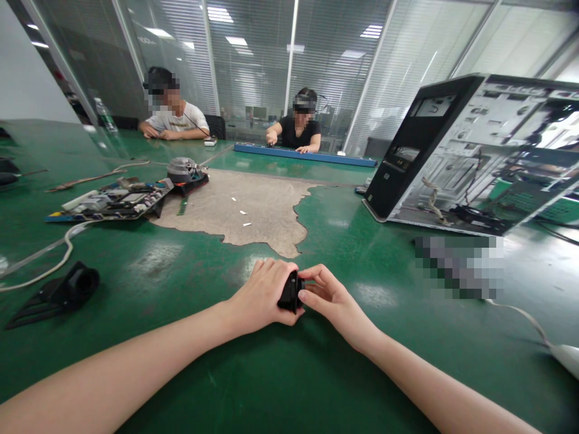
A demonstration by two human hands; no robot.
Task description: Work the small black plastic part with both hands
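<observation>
A small black plastic part (288, 294) with a flat flange and a rounded knob-like side is held above the green table. My left hand (266, 292) is closed around it from the left, its palm hiding much of that side. From the right, my right hand (328, 293) grips the part's rounded end between thumb and fingers. Its exact kind I cannot make out. To the left on the table lies a black plastic piece (67, 289) with a round hollow end and a slatted foot.
A circuit board (120, 200) and a cooling fan (184, 172) sit at the left, near a white cable (67, 241). An open computer case (452, 157) stands at the right. Bare brown patch (244, 205) ahead. Two people sit across, one behind a long blue bar (303, 155).
</observation>
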